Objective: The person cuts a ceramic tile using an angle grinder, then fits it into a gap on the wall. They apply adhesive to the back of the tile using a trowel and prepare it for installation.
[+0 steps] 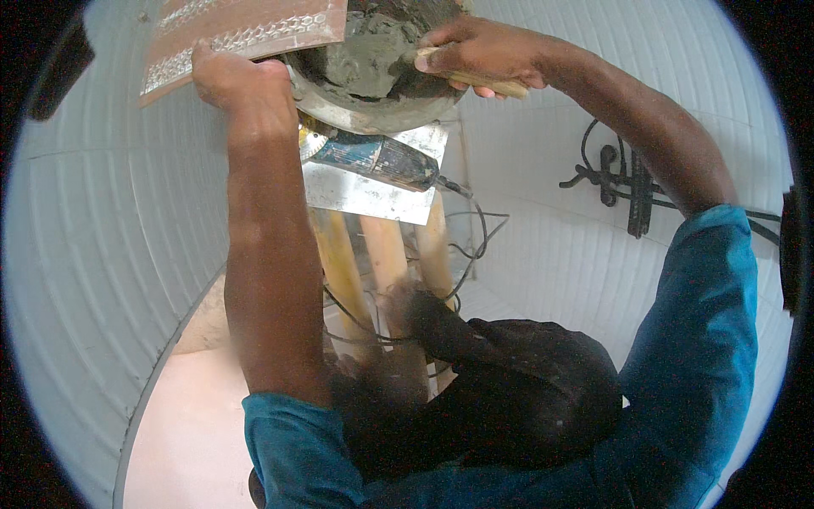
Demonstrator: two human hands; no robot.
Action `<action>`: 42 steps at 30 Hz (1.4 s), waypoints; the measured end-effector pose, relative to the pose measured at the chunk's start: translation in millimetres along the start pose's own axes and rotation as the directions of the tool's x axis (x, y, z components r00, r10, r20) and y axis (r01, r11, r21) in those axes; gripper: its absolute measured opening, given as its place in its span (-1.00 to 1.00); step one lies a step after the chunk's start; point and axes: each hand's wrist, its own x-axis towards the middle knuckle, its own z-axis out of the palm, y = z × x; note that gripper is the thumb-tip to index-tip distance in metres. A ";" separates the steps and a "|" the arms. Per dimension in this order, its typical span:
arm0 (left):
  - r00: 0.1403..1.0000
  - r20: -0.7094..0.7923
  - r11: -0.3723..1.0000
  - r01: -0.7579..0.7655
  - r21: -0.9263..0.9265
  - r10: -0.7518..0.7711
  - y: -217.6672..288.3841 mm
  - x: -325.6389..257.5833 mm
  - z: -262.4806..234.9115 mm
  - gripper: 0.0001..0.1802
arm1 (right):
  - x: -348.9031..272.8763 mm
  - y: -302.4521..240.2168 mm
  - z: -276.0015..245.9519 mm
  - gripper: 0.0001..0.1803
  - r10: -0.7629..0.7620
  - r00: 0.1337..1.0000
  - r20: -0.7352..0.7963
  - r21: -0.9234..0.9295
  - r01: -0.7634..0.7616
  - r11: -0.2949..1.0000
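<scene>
My left hand point(242, 82) is closed on the lower edge of a tile point(246, 30), a reddish-brown piece whose visible face carries pale bands of hexagon pattern. The tile tilts over the left side of a round pan point(373, 119) of wet grey mortar point(365, 64). My right hand point(492, 55) is wrapped round the wooden handle of a tool point(510, 87) at the pan's right rim. I cannot make out the blade of that tool. Just below the pan lies a blue angle grinder point(373, 159) with a toothed disc, partly behind my left wrist.
The grinder rests on a pale board point(356, 199) above yellowish wooden legs point(390, 246). A black cable point(483, 225) loops down from it. Dark pipe fittings point(623, 182) stick out at the right wall point(543, 204). A ribbed pale wall point(93, 212) curves along the left.
</scene>
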 end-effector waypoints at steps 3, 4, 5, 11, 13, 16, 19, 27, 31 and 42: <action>0.998 -0.014 0.998 0.056 -0.012 -0.056 2.3 0.6 3.2 -0.40 | -10.0 9.7 -5.9 -0.56 0.003 1.000 -0.010 0.028 -0.002 1.000; 0.998 -0.031 0.998 0.058 -0.009 -0.058 3.8 0.9 4.1 -0.41 | -14.9 13.0 -6.8 -0.57 -0.012 1.000 0.001 0.051 0.012 0.999; 0.998 -0.031 0.999 0.046 -0.019 -0.047 5.9 2.7 6.1 -0.41 | -17.8 14.9 -7.8 -0.57 0.015 1.000 -0.013 0.054 -0.015 0.998; 0.993 0.000 0.987 -0.114 0.111 0.114 39.1 14.2 2.7 -0.44 | -32.1 24.2 -3.3 -0.55 0.035 0.999 0.010 0.198 -0.036 0.980; 0.981 0.085 0.964 -0.189 0.188 0.176 55.0 14.0 -3.0 -0.45 | -37.3 28.0 -1.8 -0.60 0.030 0.999 0.016 0.246 -0.033 0.969; 0.963 0.155 0.947 -0.251 0.199 0.222 81.7 13.8 -5.5 -0.46 | -40.2 34.5 3.3 -0.61 0.041 0.999 0.017 0.335 -0.044 0.941; 0.983 0.097 0.966 -0.173 0.190 0.157 97.9 2.8 -5.1 -0.46 | -34.6 38.8 10.7 -0.62 0.047 0.998 0.041 0.415 -0.060 0.908; 0.996 0.062 0.997 -0.071 0.001 0.071 134.2 -37.5 -25.5 -0.43 | -51.5 45.1 9.8 -0.54 0.004 0.999 -0.049 0.417 0.017 0.909; 0.994 0.075 0.996 -0.078 -0.054 0.082 138.8 -52.8 -41.0 -0.40 | -74.5 50.0 8.7 -0.52 0.015 0.991 -0.131 0.397 0.038 0.917; 0.995 0.079 0.996 -0.058 -0.071 0.064 141.8 -84.9 -65.6 -0.37 | -147.7 47.9 1.8 -0.52 -0.059 0.901 -0.429 0.407 0.251 0.878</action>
